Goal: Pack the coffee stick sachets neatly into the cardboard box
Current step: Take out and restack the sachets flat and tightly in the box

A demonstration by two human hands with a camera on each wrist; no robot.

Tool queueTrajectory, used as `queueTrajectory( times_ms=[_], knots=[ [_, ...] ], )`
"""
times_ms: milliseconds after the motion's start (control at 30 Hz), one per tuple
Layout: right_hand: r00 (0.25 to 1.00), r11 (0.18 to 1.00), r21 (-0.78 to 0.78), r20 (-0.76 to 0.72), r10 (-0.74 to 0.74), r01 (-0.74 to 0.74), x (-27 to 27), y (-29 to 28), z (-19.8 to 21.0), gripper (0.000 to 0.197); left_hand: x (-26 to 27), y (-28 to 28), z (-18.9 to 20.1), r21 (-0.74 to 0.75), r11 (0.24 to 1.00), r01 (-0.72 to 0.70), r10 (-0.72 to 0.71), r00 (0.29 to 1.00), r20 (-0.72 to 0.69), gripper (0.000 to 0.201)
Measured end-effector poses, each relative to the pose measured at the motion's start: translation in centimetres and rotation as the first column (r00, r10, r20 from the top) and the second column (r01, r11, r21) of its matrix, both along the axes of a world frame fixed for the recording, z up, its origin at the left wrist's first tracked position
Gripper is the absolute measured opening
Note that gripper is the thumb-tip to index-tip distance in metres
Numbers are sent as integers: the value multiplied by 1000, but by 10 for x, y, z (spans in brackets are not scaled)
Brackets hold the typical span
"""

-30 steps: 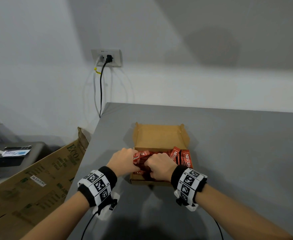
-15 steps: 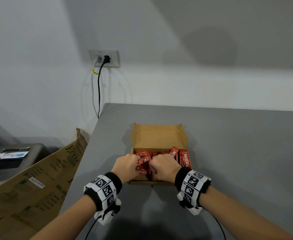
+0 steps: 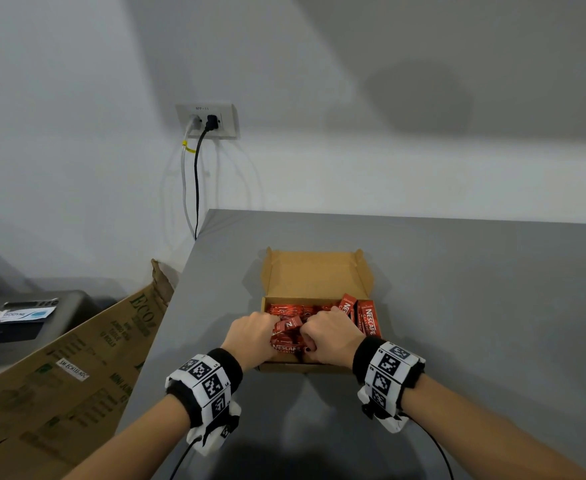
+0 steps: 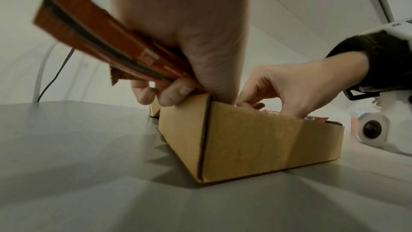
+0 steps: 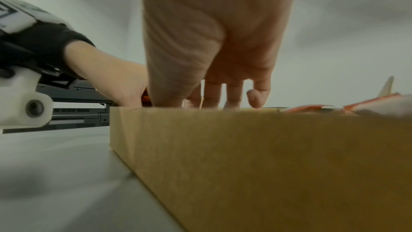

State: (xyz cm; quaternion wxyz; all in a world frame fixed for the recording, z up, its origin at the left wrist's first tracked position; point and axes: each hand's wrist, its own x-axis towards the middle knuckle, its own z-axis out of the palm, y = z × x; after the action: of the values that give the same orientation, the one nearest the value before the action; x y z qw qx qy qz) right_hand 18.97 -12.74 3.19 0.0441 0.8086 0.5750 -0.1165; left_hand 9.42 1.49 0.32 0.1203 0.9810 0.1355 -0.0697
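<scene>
- Cardboard box (image 3: 317,280): open and shallow, set on the grey bench (image 3: 475,306), its lid flap folded back toward the wall and the near wall facing the person.
- Coffee stick sachets (image 3: 286,339): red, lying inside the box. Several lie flat along the far side, two stand on edge against the right wall, and a loose cluster sits between the two hands at the near wall.
- Left hand (image 3: 250,336): placed over the near-left corner of the box. In the left wrist view its grip is closed round a bundle of sachets (image 4: 95,41), fingers curled beneath them and thumb above; the bundle slants up and away from the box corner.
- Right hand (image 3: 329,336): placed over the near middle of the box, fingers curled down among the sachets. In the left wrist view the fingertips (image 4: 249,105) reach below the rim. Whether this grip holds a sachet cannot be told, since the box wall hides the fingertips in the right wrist view.
- Surroundings: a large printed carton (image 3: 59,375) leans beside the left edge of the bench; a wall socket (image 3: 208,121) carries two plugged cables; both wrists wear marker-patterned bands.
</scene>
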Motion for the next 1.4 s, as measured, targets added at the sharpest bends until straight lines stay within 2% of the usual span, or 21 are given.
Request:
queueTrajectory(
  times_ms=[200, 300, 400, 500, 633, 700, 767, 867, 1000, 1067, 1200, 1300, 1400],
  knots=[
    [1000, 999, 31, -1, 13, -13, -1, 0, 0, 21, -1, -1, 3, -11, 1000, 7, -7, 1000, -5, 25],
    [1000, 998, 68, -29, -2, 4, 1, -1, 1, 19, -2, -3, 10, -15, 1000, -7, 7, 999, 42, 22],
    [994, 968, 231, -81, -79, 96, 7, -6, 5, 26, -3, -2, 22, -76, 993, -87, 98, 980, 171, 15],
    [967, 882, 425, -224, -118, 206, 12, -9, 10, 44, 1, -1, 32, -157, 982, -106, 142, 961, 239, 13],
    [933, 856, 491, -358, 32, 159, 10, -2, 15, 31, 12, -7, 38, -203, 977, -69, 125, 951, 282, 10],
    [918, 818, 544, -393, 52, 186, 10, 1, 15, 27, 14, -7, 38, -259, 964, -60, 141, 941, 306, 9],
    [905, 779, 578, -423, 31, 244, 14, 1, 16, 22, 13, -5, 37, -328, 944, -23, 131, 942, 310, 14],
    [919, 746, 596, -390, -56, 298, 27, -3, 17, 17, 8, 2, 33, -398, 917, 24, 107, 947, 303, 26],
    [925, 662, 668, -363, -109, 340, 39, -9, 18, 11, 0, 2, 38, -575, 816, 65, 176, 919, 354, 27],
    [895, 645, 650, -427, -126, 401, 38, -10, 19, 19, -1, -1, 44, -638, 765, 87, 225, 892, 391, 28],
    [740, 533, 596, -666, -90, 601, 32, -9, 22, 55, 2, 0, 44, -718, 693, 59, 315, 872, 375, 34],
    [686, 453, 599, -726, -40, 660, 26, -7, 24, 58, 6, 0, 41, -769, 639, 30, 341, 884, 318, 35],
    [671, 384, 620, -742, 3, 684, 23, -4, 26, 57, 6, -4, 42, -772, 633, 52, 281, 914, 292, 35]
  ],
)
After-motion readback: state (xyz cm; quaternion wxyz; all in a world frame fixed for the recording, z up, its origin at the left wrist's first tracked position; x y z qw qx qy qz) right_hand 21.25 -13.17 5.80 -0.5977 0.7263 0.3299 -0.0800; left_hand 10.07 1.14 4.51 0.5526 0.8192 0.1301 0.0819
